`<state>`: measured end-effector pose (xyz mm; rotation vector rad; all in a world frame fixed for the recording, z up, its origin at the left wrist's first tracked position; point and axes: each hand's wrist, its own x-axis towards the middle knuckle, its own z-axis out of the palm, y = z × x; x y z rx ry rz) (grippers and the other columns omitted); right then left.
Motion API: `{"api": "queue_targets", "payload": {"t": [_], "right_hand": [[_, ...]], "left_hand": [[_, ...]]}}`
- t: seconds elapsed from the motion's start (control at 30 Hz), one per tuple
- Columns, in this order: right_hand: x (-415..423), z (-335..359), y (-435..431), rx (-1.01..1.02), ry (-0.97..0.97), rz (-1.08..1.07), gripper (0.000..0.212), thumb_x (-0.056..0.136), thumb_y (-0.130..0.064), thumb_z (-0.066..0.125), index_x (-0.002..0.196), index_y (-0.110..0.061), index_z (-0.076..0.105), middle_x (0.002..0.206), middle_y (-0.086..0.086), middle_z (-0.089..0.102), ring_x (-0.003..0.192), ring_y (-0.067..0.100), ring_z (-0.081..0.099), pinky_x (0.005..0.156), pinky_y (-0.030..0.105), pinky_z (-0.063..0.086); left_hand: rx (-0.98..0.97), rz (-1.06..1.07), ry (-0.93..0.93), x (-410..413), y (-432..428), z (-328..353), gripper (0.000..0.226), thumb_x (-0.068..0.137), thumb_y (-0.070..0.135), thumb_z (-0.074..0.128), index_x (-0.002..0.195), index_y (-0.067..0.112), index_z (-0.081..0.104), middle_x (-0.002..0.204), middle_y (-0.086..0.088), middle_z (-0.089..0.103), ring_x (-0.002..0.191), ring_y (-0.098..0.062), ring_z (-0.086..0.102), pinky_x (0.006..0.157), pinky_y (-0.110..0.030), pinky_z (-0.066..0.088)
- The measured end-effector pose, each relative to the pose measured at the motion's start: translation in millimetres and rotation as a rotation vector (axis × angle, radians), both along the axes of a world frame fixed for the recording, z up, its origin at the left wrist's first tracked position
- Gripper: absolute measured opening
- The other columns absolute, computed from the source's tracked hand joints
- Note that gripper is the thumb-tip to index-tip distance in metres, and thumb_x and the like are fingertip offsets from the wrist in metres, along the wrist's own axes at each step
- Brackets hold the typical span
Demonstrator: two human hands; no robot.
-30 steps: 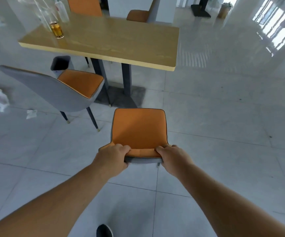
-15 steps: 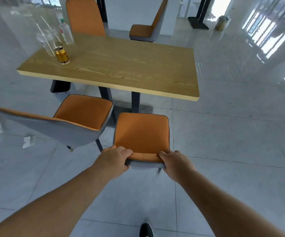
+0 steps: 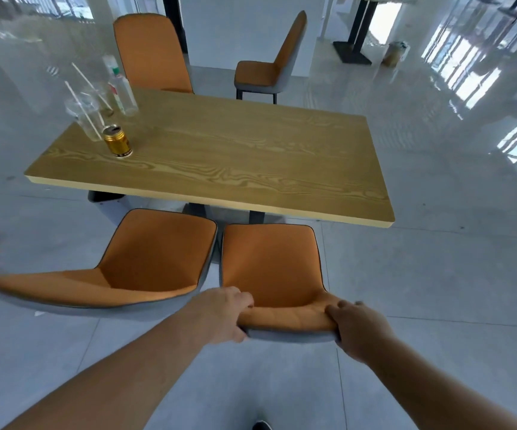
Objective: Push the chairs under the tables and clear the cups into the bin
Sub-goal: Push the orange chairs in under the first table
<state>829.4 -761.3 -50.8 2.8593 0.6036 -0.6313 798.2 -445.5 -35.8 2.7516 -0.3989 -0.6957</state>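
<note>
Both hands grip the top edge of the chair (image 3: 269, 265) backrest, left hand (image 3: 223, 311) at its left corner, right hand (image 3: 355, 328) at its right, fingers curled over. The seat's front edge sits just at the table (image 3: 251, 156) edge. A second chair (image 3: 145, 262) stands just beside it, angled. Two clear cups (image 3: 85, 114) with straws, a gold can (image 3: 117, 141) and a bottle (image 3: 122, 93) stand at the table's far-left corner.

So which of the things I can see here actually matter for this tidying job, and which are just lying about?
Part of the job:
- chair being pushed, gripped at its backrest by the left hand and right hand
- angled chair beside it
- wooden table
- clear plastic cups with straws

Just lying about:
- gold can
- plastic bottle
</note>
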Motion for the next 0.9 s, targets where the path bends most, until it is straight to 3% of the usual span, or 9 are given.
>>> {"api": "queue_targets", "payload": {"t": [0.07,0.2,0.33,0.47,0.57,0.7,0.9], "right_hand": [[-13,2,8,-0.064,0.007,-0.066,0.037,0.098,-0.04,0.058,0.133,-0.03,0.051,0.127,-0.005,0.06,0.117,0.022,0.057,0.084,0.035,0.053],[-33,14,67,-0.183,-0.04,-0.138,0.04,0.093,-0.049,0.058,0.129,-0.033,0.052,0.127,-0.006,0.06,0.118,0.027,0.057,0.086,0.043,0.047],[-54,11,159,-0.041,-0.054,-0.119,0.027,0.098,-0.031,0.053,0.125,-0.033,0.056,0.119,-0.005,0.066,0.109,0.03,0.063,0.099,0.054,0.045],[-59,-3,209,0.038,-0.102,-0.055,0.019,0.098,-0.024,0.057,0.117,-0.03,0.06,0.102,-0.005,0.069,0.093,0.026,0.067,0.08,0.042,0.048],[-57,-9,216,0.004,-0.143,-0.052,0.011,0.097,-0.025,0.059,0.107,-0.028,0.064,0.091,-0.004,0.07,0.081,0.023,0.067,0.066,0.035,0.041],[-54,-12,218,0.001,-0.118,-0.016,0.016,0.097,-0.017,0.058,0.102,-0.027,0.069,0.086,-0.004,0.07,0.075,0.019,0.066,0.061,0.031,0.04],[-60,-9,250,0.108,-0.065,0.037,0.016,0.093,-0.011,0.061,0.103,-0.021,0.069,0.091,-0.002,0.07,0.079,0.024,0.069,0.06,0.033,0.044]], "left_hand": [[0.07,0.017,0.003,-3,42,0,0.052,0.083,0.049,0.073,0.13,0.036,0.054,0.116,0.007,0.058,0.103,-0.019,0.059,0.081,-0.038,0.052],[0.209,0.075,-0.053,-15,139,2,0.031,0.09,0.04,0.066,0.118,0.029,0.058,0.102,0.006,0.058,0.088,-0.013,0.057,0.073,-0.032,0.053],[0.276,0.113,-0.081,-42,216,-4,0.036,0.089,0.043,0.065,0.121,0.033,0.053,0.108,0.007,0.057,0.096,-0.016,0.056,0.077,-0.036,0.054],[0.311,0.11,-0.191,-56,260,-13,0.04,0.089,0.042,0.063,0.128,0.037,0.054,0.11,0.01,0.061,0.099,-0.016,0.059,0.078,-0.035,0.053],[0.273,0.093,-0.289,-56,266,-20,0.039,0.083,0.046,0.074,0.118,0.033,0.064,0.101,0.008,0.068,0.087,-0.019,0.064,0.067,-0.035,0.052],[0.155,-0.016,-0.422,-59,270,-28,0.041,0.056,0.02,0.099,0.09,0.019,0.076,0.071,0.004,0.069,0.054,-0.02,0.062,0.044,-0.03,0.052],[0.107,-0.096,-0.429,-60,261,-31,0.039,0.061,0.017,0.097,0.093,0.016,0.076,0.074,0.002,0.071,0.057,-0.02,0.066,0.049,-0.031,0.058]]}}
